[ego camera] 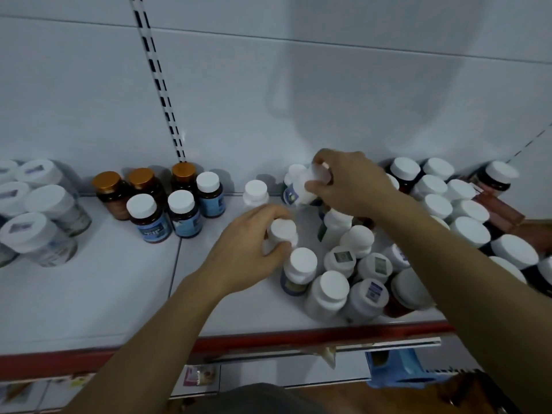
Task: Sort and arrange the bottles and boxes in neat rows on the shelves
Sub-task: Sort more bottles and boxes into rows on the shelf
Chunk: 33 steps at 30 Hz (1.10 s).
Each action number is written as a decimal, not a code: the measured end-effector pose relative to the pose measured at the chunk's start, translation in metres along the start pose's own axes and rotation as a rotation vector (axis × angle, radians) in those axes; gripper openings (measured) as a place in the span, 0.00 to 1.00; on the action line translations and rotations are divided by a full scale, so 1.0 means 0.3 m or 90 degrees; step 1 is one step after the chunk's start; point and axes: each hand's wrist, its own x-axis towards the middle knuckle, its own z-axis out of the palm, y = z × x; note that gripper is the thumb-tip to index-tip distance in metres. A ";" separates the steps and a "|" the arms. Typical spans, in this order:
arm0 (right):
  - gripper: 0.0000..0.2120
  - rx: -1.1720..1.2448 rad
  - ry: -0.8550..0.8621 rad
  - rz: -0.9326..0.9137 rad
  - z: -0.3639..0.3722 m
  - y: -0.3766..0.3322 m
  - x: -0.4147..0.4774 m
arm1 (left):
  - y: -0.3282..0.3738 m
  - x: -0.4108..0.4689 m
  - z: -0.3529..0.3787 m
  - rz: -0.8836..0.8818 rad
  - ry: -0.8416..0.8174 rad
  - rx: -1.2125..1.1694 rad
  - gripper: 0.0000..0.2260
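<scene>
white shelf (89, 294) with a red front edge (268, 339) runs below a pale back panel (268, 100). near its middle the left hand (242, 252) curls round a white bottle (282, 231), beside a crowded cluster of white-capped bottles (358, 264). toward the back edge the right hand (352, 183) grips a second white bottle (307, 186), tilted. 3 gold-capped brown bottles (145, 186) stand back left.

On the shelf (104, 294), the large jars (44, 222) stand at the left edge. To their right, a six-bottle group (167, 201) sits toward the back edge. A lone bottle (256, 192) stands at the back edge near centre. A loose cluster (343, 273) extends right of centre to the front edge; packed rows (460, 210) occupy the right end. The left hand (248, 249) grips the near bottle (282, 233) at the cluster's left side; the right hand (349, 180) grips the far bottle (307, 186) at its back.
</scene>
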 end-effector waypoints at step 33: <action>0.09 1.002 -0.087 -0.096 0.498 -1.824 -0.338 | -0.337 -1.292 -1.275 -0.272 0.746 -0.820 0.19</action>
